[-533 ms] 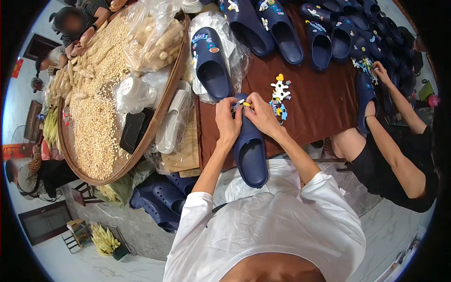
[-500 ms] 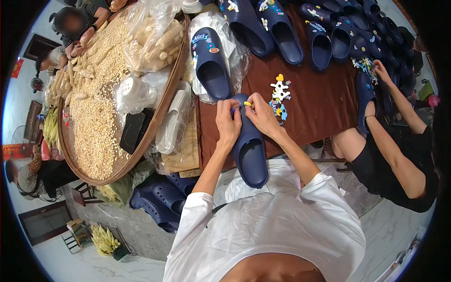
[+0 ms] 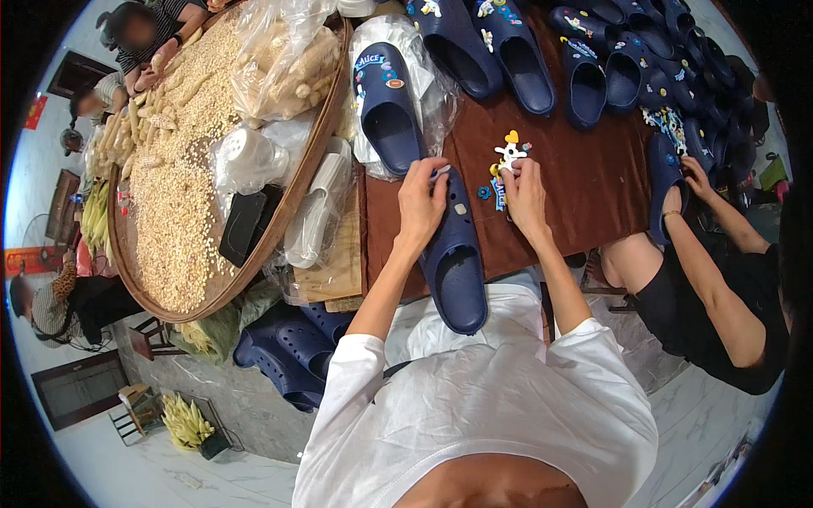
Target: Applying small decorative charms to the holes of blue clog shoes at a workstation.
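Observation:
A navy clog (image 3: 458, 271) lies toe away from me at the near table edge, its heel over my lap. My left hand (image 3: 421, 203) is closed at its toe, and a small pale piece (image 3: 440, 172) shows at the fingertips. A small light charm (image 3: 460, 208) sits on the clog's upper. To the right, my right hand (image 3: 526, 201) pinches at a little pile of shoe charms; its fingers partly hide them. A white figure charm (image 3: 510, 155) and a blue banner charm (image 3: 499, 195) show beside the fingers. Farther off lies a decorated navy clog (image 3: 388, 110) on clear plastic.
More navy clogs (image 3: 527, 68) line the table's far side. Leftward stands a large round tray (image 3: 292, 218) of corn kernels, with a plastic bag and a black phone-like object (image 3: 247, 229). At right a co-worker's hand (image 3: 699, 178) is near another clog (image 3: 665, 182). Loose clogs (image 3: 288, 351) lie below left.
My right hand has left the clog and moved right to the charm pile. A light charm now shows on the upper where yellow was at my fingers. My left hand stays at the toe.

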A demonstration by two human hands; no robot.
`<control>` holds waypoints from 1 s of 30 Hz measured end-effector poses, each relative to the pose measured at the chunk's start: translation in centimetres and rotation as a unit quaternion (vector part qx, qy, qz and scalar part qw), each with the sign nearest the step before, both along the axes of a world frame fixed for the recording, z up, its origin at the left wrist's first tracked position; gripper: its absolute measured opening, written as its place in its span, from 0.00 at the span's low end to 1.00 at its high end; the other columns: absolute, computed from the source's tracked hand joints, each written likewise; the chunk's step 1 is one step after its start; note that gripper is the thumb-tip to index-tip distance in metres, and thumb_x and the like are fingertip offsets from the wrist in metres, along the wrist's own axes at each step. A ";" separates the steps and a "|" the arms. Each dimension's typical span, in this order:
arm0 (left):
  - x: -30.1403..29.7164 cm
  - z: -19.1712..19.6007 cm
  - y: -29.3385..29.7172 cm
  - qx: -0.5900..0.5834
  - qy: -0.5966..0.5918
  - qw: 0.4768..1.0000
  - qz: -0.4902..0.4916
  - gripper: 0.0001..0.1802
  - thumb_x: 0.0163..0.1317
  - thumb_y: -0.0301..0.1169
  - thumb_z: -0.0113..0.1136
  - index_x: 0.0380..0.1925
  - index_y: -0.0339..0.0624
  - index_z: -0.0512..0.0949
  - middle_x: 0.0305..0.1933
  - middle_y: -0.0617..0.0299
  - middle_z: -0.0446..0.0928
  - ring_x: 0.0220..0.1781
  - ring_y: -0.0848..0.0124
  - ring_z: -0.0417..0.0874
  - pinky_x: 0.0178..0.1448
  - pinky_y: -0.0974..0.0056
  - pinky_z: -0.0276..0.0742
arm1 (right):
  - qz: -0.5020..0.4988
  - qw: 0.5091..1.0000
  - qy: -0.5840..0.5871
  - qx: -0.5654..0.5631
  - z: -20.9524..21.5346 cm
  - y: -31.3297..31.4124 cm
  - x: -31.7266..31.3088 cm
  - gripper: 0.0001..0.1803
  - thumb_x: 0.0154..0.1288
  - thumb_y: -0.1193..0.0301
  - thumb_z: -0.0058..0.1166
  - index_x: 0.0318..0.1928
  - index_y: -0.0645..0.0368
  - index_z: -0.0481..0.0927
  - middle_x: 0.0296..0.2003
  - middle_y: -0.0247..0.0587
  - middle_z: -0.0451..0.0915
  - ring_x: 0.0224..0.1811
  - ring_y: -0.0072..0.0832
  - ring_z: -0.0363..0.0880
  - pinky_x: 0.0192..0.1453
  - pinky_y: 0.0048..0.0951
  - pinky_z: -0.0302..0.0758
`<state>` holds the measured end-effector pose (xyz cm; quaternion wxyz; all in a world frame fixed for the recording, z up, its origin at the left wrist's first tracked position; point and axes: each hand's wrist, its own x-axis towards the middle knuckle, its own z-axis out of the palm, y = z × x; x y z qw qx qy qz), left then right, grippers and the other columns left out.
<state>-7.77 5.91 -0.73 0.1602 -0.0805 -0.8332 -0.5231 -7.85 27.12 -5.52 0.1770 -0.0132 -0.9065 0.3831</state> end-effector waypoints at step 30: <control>3.3 -3.4 -3.8 -0.057 -0.136 0.981 0.128 0.23 0.58 0.43 0.73 0.43 0.38 0.77 0.39 0.52 0.75 0.38 0.58 0.79 0.44 0.55 0.76 | 0.273 0.958 -0.073 0.055 3.3 -4.7 1.9 0.16 0.77 0.63 0.45 0.35 0.63 0.71 0.25 0.57 0.76 0.32 0.57 0.77 0.37 0.48 0.71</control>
